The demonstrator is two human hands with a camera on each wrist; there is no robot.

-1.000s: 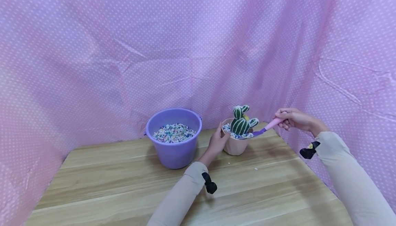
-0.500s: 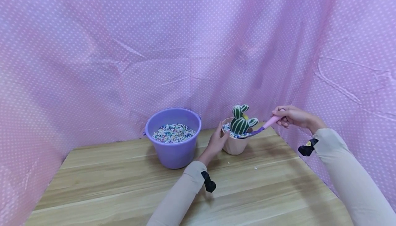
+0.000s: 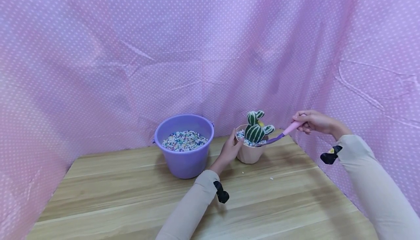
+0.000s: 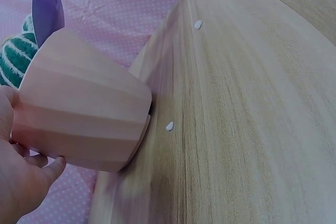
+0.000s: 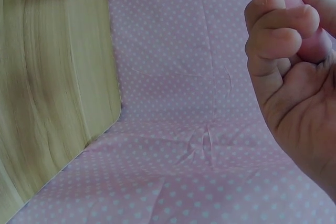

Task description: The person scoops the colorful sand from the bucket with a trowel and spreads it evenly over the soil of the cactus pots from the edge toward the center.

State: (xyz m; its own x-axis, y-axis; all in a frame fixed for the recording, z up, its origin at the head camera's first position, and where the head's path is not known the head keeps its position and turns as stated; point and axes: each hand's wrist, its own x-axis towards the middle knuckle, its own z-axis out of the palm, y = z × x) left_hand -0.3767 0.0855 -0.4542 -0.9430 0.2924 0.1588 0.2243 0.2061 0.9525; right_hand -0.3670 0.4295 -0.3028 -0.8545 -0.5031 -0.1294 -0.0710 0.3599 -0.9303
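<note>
In the head view a peach flower pot (image 3: pixel 250 156) stands on the table, holding a green-and-white striped toy cactus (image 3: pixel 254 133) and small multicoloured pebbles (image 3: pixel 249 143). My left hand (image 3: pixel 228 151) grips the pot's left side, thumb at the rim; the left wrist view shows fingers (image 4: pixel 55 169) curled beneath the pot's wall. My right hand (image 3: pixel 316 122) holds a small trowel by its pink handle (image 3: pixel 293 127), fingers wrapped round it in the right wrist view. The trowel's purple blade (image 4: pixel 47 14) reaches over the pot's right rim beside the cactus. Its tip is hard to make out among the pebbles.
A purple bucket (image 3: pixel 185 163) partly filled with similar pebbles (image 3: pixel 185 141) stands left of the pot. Two loose white pebbles lie on the wooden table (image 3: pixel 131 203) in front of the pot. Pink dotted cloth (image 3: pixel 197 50) hangs behind and at the sides.
The trowel first moved a little left into the pot, then slightly back right and up with my right hand. Fewer pebbles show on its blade. My left hand keeps its grip on the pot.
</note>
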